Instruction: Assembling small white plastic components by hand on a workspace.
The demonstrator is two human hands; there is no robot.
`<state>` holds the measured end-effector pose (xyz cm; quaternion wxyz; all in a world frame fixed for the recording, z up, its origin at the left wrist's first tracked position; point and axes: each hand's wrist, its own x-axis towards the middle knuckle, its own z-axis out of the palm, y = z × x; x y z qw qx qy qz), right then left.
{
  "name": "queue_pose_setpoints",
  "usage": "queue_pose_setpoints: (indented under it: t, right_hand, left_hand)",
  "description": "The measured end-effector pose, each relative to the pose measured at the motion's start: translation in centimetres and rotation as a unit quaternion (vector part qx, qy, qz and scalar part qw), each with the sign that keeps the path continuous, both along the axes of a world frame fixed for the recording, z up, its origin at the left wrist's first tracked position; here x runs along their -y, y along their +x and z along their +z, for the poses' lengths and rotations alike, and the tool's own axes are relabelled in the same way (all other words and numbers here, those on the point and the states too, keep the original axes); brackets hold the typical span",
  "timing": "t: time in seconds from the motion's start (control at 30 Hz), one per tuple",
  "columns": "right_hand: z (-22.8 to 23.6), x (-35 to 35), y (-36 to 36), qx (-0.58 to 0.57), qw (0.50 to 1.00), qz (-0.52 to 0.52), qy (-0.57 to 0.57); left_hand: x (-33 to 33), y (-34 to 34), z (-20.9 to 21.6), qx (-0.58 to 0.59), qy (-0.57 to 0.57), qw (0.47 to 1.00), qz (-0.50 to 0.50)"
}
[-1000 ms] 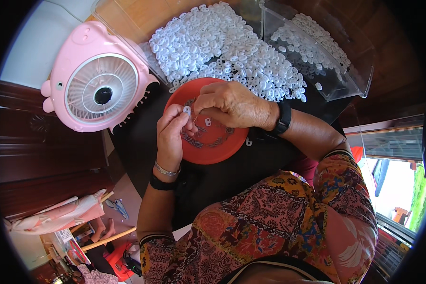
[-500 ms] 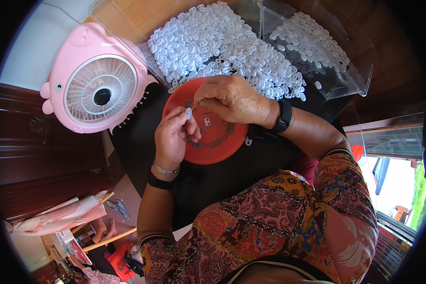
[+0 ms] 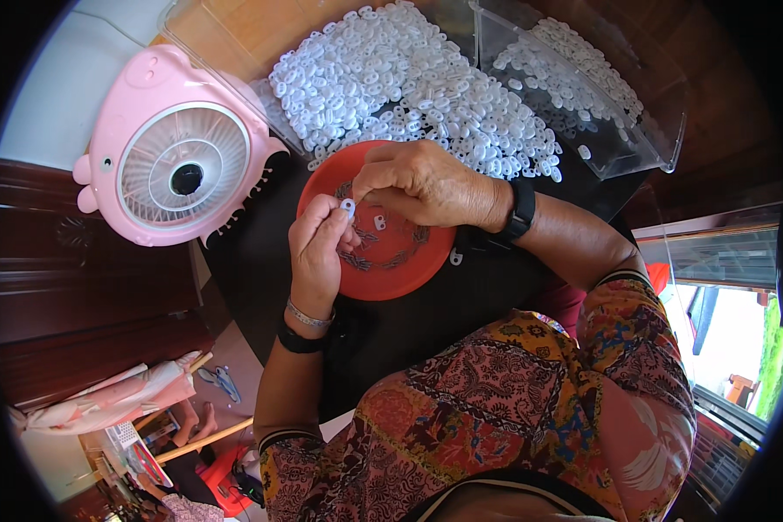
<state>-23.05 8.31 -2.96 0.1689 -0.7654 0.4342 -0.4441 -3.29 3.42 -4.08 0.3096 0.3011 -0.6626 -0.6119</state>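
Over a red bowl (image 3: 413,283), my left hand (image 3: 315,239) pinches a small white oval plastic piece (image 3: 348,205) with holes in it, between thumb and fingertips. Just right of that piece, my right hand (image 3: 431,184) is closed, its fingertips pressed together close to the piece. Whatever those fingertips hold is too small or hidden to make out. Inside the bowl lie many small grey metal bits (image 3: 398,260), and one loose white plastic piece (image 3: 379,223) rests near its middle.
A large heap of white plastic pieces (image 3: 365,74) lies beyond the bowl. At far right stands a clear plastic bin (image 3: 622,157) with more pieces. A pink fan (image 3: 104,187) is on the left. One white piece (image 3: 456,258) lies on the dark table (image 3: 270,270).
The white piece has turned in my left fingers and shows more of its flat face. A thin orange-brown sliver seen earlier by my right fingertips no longer shows. My right hand has barely moved.
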Motion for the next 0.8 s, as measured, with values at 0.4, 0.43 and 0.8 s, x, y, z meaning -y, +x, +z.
queue_pose_setpoints:
  t: [0.4, 0.43, 0.8]
  right_hand:
    - [0.1, 0.3, -0.5, 0.022, 0.998, 0.049, 0.033]
    - [0.1, 0.3, -0.5, 0.022, 0.998, 0.049, 0.033]
    - [-0.9, 0.8, -0.7, 0.166, 0.949, 0.113, 0.244]
  left_hand:
    - [0.0, 0.2, 0.3, -0.023, 0.205, 0.978, -0.01]
    - [0.0, 0.3, 0.2, -0.03, 0.22, 0.975, -0.016]
    - [0.7, 0.5, -0.3, -0.082, 0.325, 0.936, -0.107]
